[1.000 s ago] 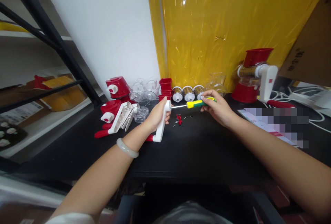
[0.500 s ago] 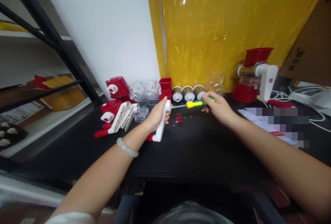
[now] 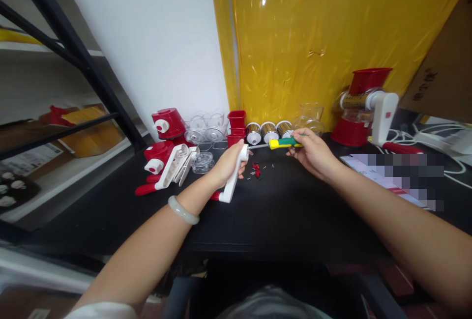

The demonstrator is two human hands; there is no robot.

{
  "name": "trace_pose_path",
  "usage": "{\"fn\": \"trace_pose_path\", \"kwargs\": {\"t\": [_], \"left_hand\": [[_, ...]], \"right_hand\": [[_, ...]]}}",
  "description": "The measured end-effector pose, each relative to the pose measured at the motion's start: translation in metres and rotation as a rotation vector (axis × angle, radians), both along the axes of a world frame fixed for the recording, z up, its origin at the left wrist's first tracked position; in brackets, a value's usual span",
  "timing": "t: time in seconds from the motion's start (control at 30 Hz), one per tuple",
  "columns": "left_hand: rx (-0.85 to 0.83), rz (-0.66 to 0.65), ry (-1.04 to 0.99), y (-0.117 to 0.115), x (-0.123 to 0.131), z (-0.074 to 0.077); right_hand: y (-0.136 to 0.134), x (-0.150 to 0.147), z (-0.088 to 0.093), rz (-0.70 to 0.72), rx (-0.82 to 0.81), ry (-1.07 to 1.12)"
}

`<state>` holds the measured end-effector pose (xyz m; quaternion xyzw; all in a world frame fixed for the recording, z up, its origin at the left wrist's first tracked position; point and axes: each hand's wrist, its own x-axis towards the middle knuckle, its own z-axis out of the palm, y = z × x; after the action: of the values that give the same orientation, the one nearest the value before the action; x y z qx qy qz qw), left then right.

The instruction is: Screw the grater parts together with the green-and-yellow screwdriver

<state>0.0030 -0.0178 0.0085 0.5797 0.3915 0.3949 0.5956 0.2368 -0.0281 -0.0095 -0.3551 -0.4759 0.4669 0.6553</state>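
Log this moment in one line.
left hand: grips white plastic crank arm with red handle | right hand: holds green-and-yellow screwdriver, metal shaft toward crank arm's end | black table: small red pieces

Before me, the black table [image 3: 280, 220] carries three grater drums [image 3: 269, 132] in a row along its far edge, red hoppers [image 3: 236, 122] just left of them, white crank handles [image 3: 170, 169] toward the left edge, an assembled rotary grater [image 3: 357, 101] farther right, and small red pieces [image 3: 257, 169] with tiny metal pins [image 3: 248, 178] mid-surface.
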Motion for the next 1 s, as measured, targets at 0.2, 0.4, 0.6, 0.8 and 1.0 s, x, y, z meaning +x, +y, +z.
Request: {"fn": "trace_pose_path", "kwargs": {"t": [0.2, 0.4, 0.6, 0.8, 1.0], "left_hand": [[0.036, 0.009, -0.001, 0.0011, -0.0007, -0.0017], [0.032, 0.029, -0.021, 0.0009, -0.0005, 0.0002], [0.014, 0.028, -0.030, 0.0005, 0.0000, 0.0013], [0.030, 0.017, -0.041, -0.0012, 0.0003, 0.0018], [0.029, -0.002, -0.038, -0.0013, 0.0004, 0.0009]], "right_hand": [[-0.0018, -0.0012, 0.0002, -0.017, 0.045, -0.106], [0.0015, 0.0010, -0.0018, -0.136, 0.039, -0.163], [0.0031, 0.0014, -0.0041, -0.187, 0.077, -0.156], [0.0012, -0.0006, -0.0032, -0.178, 0.107, -0.157], [0.0021, -0.0014, -0.0046, -0.170, 0.079, -0.147]]}}
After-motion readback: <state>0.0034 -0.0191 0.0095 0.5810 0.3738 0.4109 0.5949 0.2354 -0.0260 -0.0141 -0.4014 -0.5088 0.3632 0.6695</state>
